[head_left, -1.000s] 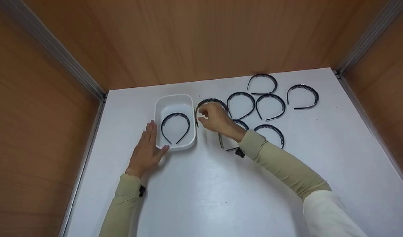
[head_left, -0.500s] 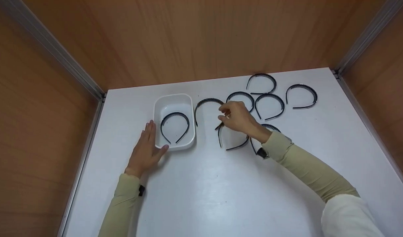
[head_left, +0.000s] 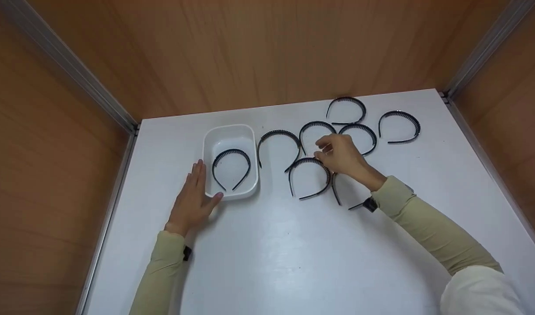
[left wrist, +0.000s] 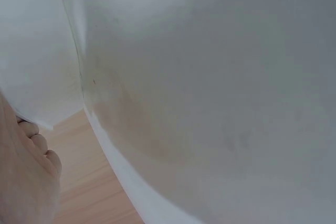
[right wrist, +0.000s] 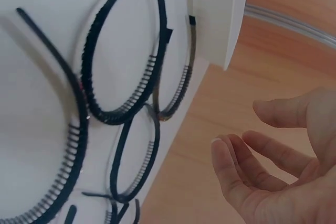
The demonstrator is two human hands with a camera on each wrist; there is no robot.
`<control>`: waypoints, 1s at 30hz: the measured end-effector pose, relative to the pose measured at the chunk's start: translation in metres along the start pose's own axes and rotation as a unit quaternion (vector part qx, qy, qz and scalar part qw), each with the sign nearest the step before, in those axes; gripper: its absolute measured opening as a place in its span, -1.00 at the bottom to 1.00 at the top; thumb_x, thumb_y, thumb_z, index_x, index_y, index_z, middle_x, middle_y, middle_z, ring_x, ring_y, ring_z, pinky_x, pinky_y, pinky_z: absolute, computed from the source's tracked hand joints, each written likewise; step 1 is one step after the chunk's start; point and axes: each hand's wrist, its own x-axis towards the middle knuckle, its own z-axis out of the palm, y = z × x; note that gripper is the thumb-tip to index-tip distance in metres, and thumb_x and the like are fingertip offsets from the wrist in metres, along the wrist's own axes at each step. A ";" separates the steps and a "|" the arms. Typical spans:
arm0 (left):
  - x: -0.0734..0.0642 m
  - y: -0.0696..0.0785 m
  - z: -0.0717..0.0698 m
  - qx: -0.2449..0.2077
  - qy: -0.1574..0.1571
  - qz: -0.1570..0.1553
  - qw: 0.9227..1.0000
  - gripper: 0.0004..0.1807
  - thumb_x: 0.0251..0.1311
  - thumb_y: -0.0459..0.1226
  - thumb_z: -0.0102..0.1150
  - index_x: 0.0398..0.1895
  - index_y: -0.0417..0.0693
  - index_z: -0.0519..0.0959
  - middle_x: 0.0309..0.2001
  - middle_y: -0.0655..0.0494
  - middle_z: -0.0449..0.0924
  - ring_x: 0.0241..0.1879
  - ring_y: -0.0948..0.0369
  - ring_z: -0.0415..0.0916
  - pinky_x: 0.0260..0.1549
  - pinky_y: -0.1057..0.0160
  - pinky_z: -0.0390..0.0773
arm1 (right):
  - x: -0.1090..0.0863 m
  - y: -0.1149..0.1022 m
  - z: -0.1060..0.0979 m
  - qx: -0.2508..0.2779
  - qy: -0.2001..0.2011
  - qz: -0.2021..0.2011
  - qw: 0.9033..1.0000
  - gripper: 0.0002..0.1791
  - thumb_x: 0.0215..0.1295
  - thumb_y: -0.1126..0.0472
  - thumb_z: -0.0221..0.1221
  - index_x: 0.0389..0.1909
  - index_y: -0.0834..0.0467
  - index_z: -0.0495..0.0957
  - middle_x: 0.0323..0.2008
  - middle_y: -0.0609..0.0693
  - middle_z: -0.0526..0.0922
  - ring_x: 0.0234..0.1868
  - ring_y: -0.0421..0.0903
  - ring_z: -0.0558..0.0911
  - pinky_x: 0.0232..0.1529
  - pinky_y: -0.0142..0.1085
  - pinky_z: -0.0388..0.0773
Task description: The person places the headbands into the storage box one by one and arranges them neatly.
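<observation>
My left hand lies with straight fingers along the left side of a white tub, its thumb at the near corner. In the left wrist view, the tub's wall fills most of the picture. One black toothed headband lies inside the tub. My right hand is over the far part of another headband. Its fingers are loosely bent, the thumb apart, with nothing between them in the right wrist view. A further headband is partly hidden under the right wrist.
Several more black headbands lie on the white table: one beside the tub, others towards the back, and one farthest right. Wooden panels stand behind and at both sides.
My right hand has moved rightwards, from above the headband beside the tub to the headband nearer the middle. The left hand and the tub stay in place.
</observation>
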 end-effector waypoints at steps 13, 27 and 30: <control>0.000 0.000 -0.001 0.009 -0.004 -0.002 1.000 0.12 0.49 0.28 0.06 0.76 -0.19 -0.19 0.78 -0.04 -0.28 0.76 -0.03 -0.28 0.72 -0.06 -0.08 | -0.015 0.029 -0.013 -0.018 0.011 0.013 1.000 -0.73 0.37 0.35 0.35 0.01 0.42 0.74 -0.06 0.32 0.79 -0.10 0.21 0.79 -0.07 0.05 0.78; 0.000 0.000 -0.001 0.003 0.002 -0.006 1.000 0.12 0.47 0.24 0.12 0.76 -0.18 -0.16 0.78 -0.03 -0.27 0.76 -0.01 -0.28 0.72 -0.07 -0.05 | -0.045 0.068 -0.032 -0.022 0.029 0.053 0.998 -0.73 0.40 0.35 0.35 0.03 0.42 0.73 -0.09 0.33 0.80 -0.08 0.24 0.81 -0.10 0.01 0.77; -0.001 -0.001 0.001 0.004 0.004 -0.002 1.000 0.12 0.46 0.26 0.11 0.76 -0.19 -0.14 0.78 -0.02 -0.27 0.76 0.00 -0.29 0.72 -0.05 -0.07 | -0.053 0.077 -0.035 -0.026 0.032 0.065 0.997 -0.73 0.38 0.35 0.36 0.02 0.42 0.74 -0.09 0.34 0.80 -0.09 0.25 0.81 -0.13 -0.09 0.74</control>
